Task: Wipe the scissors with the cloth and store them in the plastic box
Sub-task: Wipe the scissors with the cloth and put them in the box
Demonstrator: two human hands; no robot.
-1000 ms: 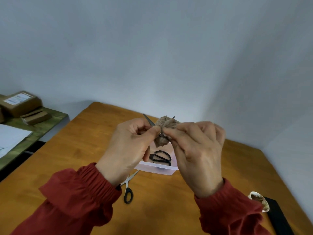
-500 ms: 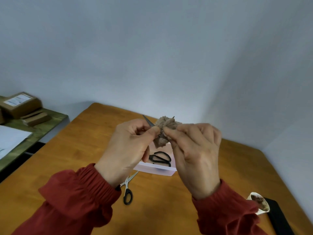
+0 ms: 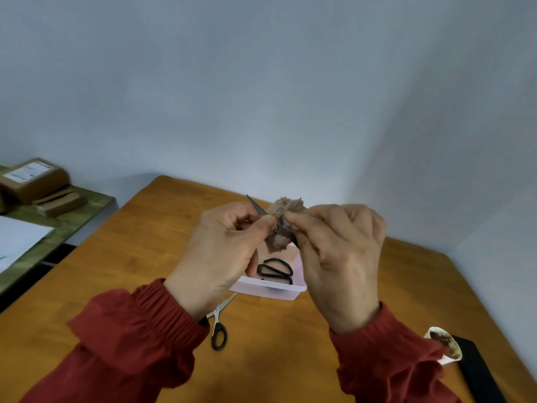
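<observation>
Starting at the far left, a low green side table [image 3: 87,210] carries two brown cardboard boxes [image 3: 35,181] and a white sheet of paper [image 3: 17,242]. Beside it stands the wooden table [image 3: 139,242], which fills the lower part of the view. Above this table the person holds both hands up, the arms in red sleeves [image 3: 136,338].

The left hand [image 3: 223,257] has its fingers curled, and its thumb and forefinger pinch the held scissors [image 3: 256,205]. One thin, dark blade points up and to the left out of this grip. The rest is hidden by the fingers and the cloth. Below the left wrist, a pair of small scissors [image 3: 219,333] with a black handle lies flat on the wood, partly covered by the sleeve.

Just right of the left thumb is the cloth [image 3: 283,225], a beige, fluffy bundle. It is wrapped around the other part of the held scissors and hangs a little downward. Under it, on the table, sits the plastic box [image 3: 270,289], pale and translucent, open at the top. Inside it lies a pair of black scissors [image 3: 276,270], whose handle loops show.

The right hand [image 3: 343,257] pinches the cloth between thumb and forefinger, and its other fingers are curled in.

At the far right, near the table edge, stands a paper cup [image 3: 444,344] with something brown inside, just beside a flat black object [image 3: 476,370].
</observation>
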